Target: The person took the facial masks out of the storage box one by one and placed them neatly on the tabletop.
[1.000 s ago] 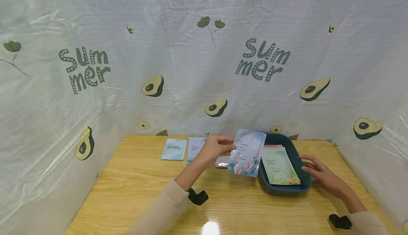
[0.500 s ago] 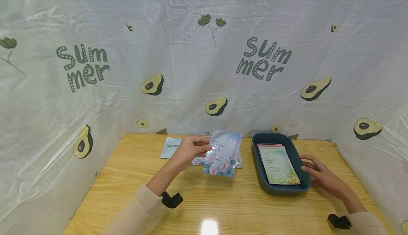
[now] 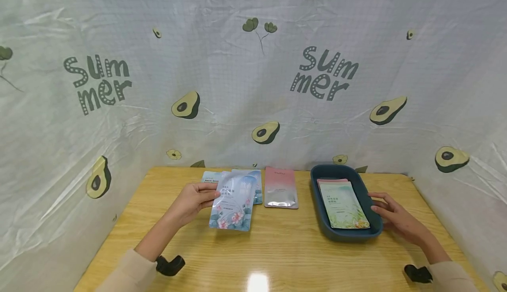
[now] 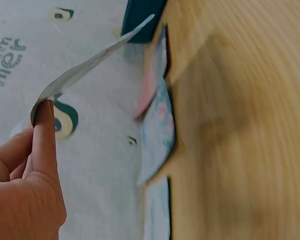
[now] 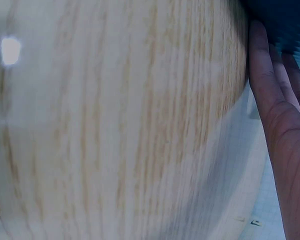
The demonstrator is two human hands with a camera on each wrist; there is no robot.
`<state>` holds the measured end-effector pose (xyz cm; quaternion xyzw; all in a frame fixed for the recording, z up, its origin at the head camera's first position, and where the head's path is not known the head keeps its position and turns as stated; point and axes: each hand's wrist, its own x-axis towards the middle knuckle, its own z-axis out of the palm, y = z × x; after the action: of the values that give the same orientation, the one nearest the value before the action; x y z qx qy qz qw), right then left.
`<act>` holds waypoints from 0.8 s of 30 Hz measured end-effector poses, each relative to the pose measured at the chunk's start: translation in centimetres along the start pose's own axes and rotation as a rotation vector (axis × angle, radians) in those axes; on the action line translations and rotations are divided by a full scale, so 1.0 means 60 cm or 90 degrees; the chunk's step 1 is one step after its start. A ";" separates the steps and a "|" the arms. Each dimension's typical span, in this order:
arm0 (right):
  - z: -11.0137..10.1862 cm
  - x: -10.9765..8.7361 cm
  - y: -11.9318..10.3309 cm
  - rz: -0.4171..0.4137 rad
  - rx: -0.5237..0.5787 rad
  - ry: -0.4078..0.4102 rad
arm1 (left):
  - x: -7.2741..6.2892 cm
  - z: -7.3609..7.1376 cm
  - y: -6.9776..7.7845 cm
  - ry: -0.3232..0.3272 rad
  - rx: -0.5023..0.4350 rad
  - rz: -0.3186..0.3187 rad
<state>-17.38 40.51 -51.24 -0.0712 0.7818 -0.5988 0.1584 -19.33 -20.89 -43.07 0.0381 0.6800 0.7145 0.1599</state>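
Note:
In the head view my left hand (image 3: 194, 202) pinches a pale blue sheet mask packet (image 3: 233, 204) with pink flowers by its left edge, held up over the table. The left wrist view shows the packet (image 4: 85, 70) edge-on between thumb and fingers. Behind it, a similar blue flowered packet (image 3: 257, 186) and a light blue packet (image 3: 210, 176) lie partly hidden. My right hand (image 3: 400, 219) rests against the right outer side of a dark blue plastic basket (image 3: 348, 237). Its fingers (image 5: 262, 60) lie fairly straight along the basket wall. A green flowered packet (image 3: 343, 204) lies inside.
A pink and silver packet (image 3: 281, 188) lies between the blue ones and the basket. Under the green packet, a pink one (image 3: 332, 180) shows at its top edge. A printed white sheet (image 3: 222, 72) rises behind the wooden table (image 3: 293, 257) and along its sides.
My left hand has carried the blue flowered packet leftward, away from the basket, and slightly lower. The pink and silver packet has come into full view. My right hand has stayed at the basket.

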 end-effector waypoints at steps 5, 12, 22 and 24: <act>-0.001 -0.002 -0.003 -0.002 -0.004 -0.004 | -0.028 -0.038 -0.019 0.024 -0.008 -0.021; -0.002 -0.002 0.001 -0.005 0.002 -0.011 | -0.063 -0.094 -0.050 0.064 0.009 -0.053; -0.002 -0.001 0.004 0.006 -0.010 0.004 | -0.070 -0.135 -0.085 0.108 0.064 -0.124; -0.002 0.000 0.003 0.007 -0.012 0.005 | -0.068 -0.136 -0.087 0.119 0.088 -0.136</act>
<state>-17.43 40.64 -51.41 -0.0662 0.7885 -0.5907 0.1578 -16.75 -29.74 -48.11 -0.0898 0.7397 0.6454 0.1680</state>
